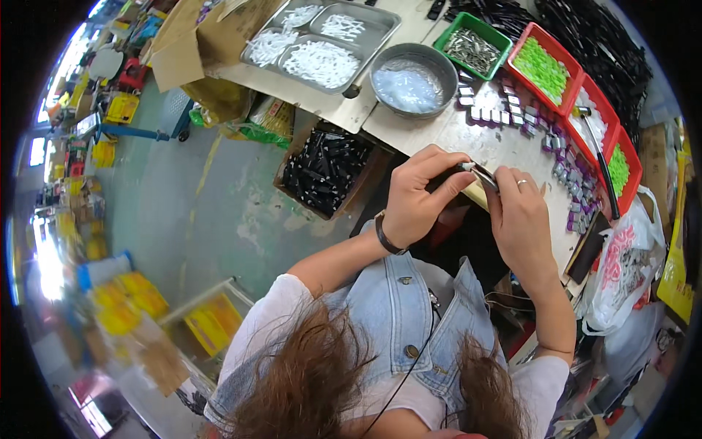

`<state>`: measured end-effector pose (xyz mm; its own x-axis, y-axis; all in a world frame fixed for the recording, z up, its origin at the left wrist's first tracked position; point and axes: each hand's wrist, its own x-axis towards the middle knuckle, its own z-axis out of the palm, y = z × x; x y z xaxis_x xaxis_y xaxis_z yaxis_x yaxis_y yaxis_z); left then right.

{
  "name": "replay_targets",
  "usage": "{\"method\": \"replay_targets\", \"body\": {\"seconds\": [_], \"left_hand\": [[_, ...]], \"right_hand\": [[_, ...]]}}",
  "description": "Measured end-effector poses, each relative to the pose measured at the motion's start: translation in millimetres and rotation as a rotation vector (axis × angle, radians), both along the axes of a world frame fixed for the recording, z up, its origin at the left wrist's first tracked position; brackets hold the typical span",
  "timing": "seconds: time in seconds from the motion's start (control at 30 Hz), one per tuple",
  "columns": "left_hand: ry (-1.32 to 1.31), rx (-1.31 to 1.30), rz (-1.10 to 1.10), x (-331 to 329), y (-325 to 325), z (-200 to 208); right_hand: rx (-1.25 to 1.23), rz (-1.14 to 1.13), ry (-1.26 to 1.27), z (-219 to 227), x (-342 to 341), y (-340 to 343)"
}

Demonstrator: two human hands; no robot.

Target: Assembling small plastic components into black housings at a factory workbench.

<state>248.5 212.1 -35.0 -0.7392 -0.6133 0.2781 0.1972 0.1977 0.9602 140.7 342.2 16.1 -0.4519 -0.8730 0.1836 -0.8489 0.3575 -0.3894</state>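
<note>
My left hand (415,196) is closed in a pinch near the table's front edge, thumb and fingertips on a small black part with a white tip (466,167). Facing it, my right hand (522,216) grips a slim dark piece with a shiny metal edge (485,176). The two pieces meet or nearly touch between my fingertips; whether they are joined I cannot tell. Just beyond my hands lie rows of small silver-and-purple parts (491,117), with more of them piled loosely (574,179) to the right.
Across the table stand a round metal bowl (376,82) of clear pieces, a divided metal tray (393,31) of white parts, a green bin (441,42), and red bins (572,89). A hammer-like tool (601,157) leans over the bins. Below sits a box of black parts (322,172).
</note>
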Motion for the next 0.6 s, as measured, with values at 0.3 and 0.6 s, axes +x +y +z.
{"method": "replay_targets", "body": {"seconds": [0.3, 0.6], "left_hand": [[-0.103, 0.348, -0.112, 13, -13, -25], [-0.313, 0.896, -0.183, 99, -84, -77]], "right_hand": [[0.108, 0.117, 0.039, -38, -5, -15], [0.063, 0.37, -0.009, -60, 10, -70]]}}
